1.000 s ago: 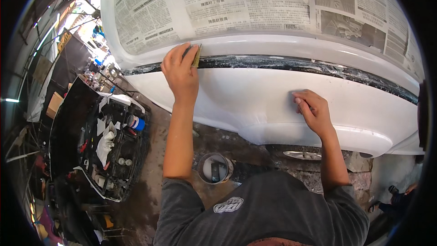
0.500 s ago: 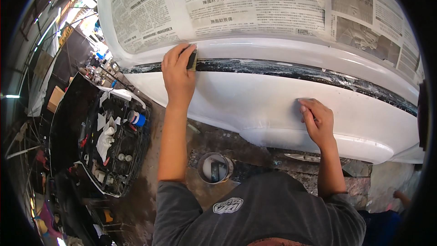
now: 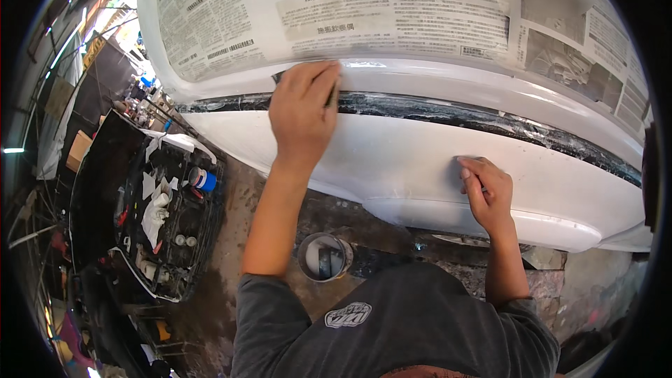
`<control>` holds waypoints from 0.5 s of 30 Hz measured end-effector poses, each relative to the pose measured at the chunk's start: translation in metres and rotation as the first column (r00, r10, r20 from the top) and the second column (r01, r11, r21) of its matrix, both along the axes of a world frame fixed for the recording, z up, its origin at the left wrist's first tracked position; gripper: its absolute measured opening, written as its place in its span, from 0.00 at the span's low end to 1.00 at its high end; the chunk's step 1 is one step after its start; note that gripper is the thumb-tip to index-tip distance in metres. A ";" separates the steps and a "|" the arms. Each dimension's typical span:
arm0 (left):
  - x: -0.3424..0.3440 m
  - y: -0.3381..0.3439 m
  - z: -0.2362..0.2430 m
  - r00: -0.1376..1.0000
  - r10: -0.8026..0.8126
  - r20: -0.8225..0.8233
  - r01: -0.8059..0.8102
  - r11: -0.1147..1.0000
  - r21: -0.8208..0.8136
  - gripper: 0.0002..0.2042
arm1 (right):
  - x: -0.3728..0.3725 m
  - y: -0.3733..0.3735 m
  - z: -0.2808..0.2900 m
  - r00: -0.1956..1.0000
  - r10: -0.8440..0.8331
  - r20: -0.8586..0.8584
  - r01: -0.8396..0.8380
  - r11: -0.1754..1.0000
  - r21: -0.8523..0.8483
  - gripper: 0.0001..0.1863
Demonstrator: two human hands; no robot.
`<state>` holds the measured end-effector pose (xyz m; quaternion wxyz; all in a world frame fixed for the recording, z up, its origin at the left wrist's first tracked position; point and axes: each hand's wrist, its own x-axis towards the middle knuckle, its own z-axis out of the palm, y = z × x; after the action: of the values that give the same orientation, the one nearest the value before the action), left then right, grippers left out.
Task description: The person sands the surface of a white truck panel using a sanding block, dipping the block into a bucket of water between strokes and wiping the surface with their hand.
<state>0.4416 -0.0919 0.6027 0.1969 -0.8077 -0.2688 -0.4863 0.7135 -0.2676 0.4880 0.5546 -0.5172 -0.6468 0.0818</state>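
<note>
My left hand point(image 3: 304, 108) is closed around a dark sanding block point(image 3: 333, 92), mostly hidden by the fingers. It presses on the white car body just above a long black strip point(image 3: 392, 103) streaked with whitish residue. Lower down, on the smooth white side panel point(image 3: 392, 143), rests my right hand point(image 3: 488, 185). Its fingers are curled together, fingertips against the panel, and nothing shows in them. Newspaper sheets point(image 3: 336, 17) cover the window area above the strip.
A bucket point(image 3: 324, 257) of cloudy liquid with a dark object in it stands on the floor below the panel. To the left lies a large black car part point(image 3: 185, 266) holding white crumpled paper point(image 3: 157, 217) and a blue-and-white can point(image 3: 202, 180). Clutter fills the far left.
My left hand has slid right along the strip with the sanding block. My right hand stays at the same spot on the panel. The view has shifted slightly.
</note>
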 end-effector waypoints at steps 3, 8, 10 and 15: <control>-0.009 0.003 0.009 0.997 0.023 -0.079 -0.018 0.998 0.056 0.13 | 0.001 -0.002 -0.001 1.000 -0.007 -0.008 0.007 1.000 -0.025 0.09; -0.039 0.024 0.002 0.994 0.087 -0.062 -0.079 0.990 0.121 0.20 | -0.002 0.001 -0.003 1.000 -0.010 -0.027 0.010 0.999 0.032 0.09; -0.019 0.018 -0.001 0.997 0.056 -0.050 -0.050 0.992 0.117 0.19 | -0.004 0.002 -0.002 1.000 -0.010 -0.018 0.010 1.000 0.020 0.09; -0.018 0.017 -0.001 0.991 0.088 -0.098 -0.077 0.991 0.107 0.14 | -0.002 0.000 -0.003 0.999 -0.034 -0.021 0.034 0.999 0.005 0.09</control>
<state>0.4232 -0.0753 0.6021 0.2716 -0.8087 -0.2661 -0.4489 0.7112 -0.2675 0.4852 0.5640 -0.5259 -0.6321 0.0761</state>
